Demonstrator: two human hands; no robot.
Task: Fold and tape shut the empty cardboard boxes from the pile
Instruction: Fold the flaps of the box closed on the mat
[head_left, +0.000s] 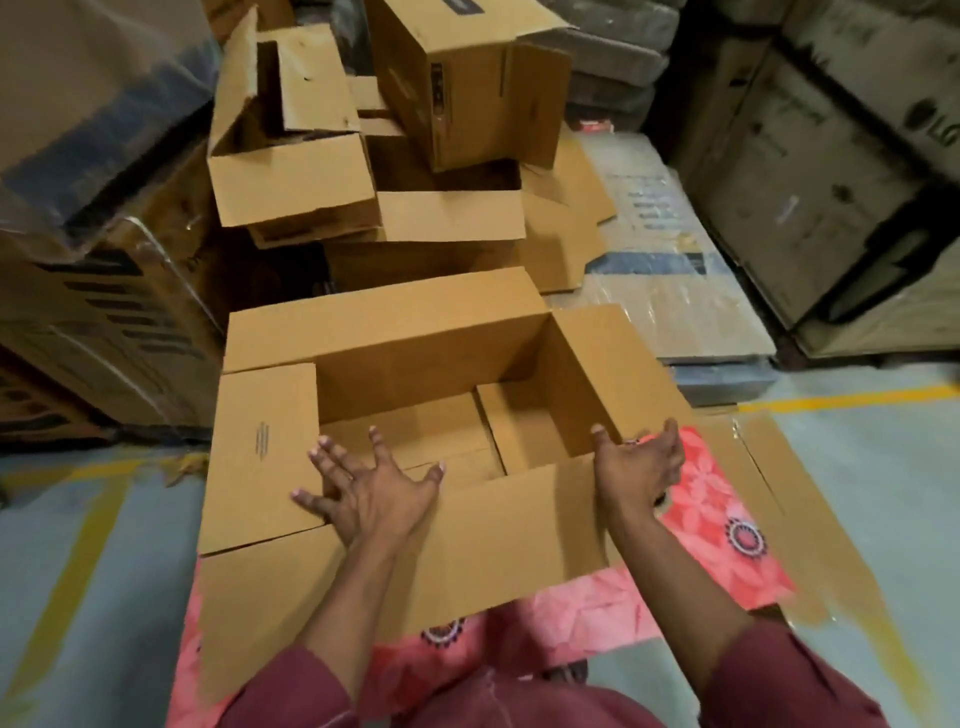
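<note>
Warehouse: stacked cartons (831, 171), yellow-lined floor (883, 467) (concrete).

Head-worn view, facing forward and down, close above open box (441, 415)
</note>
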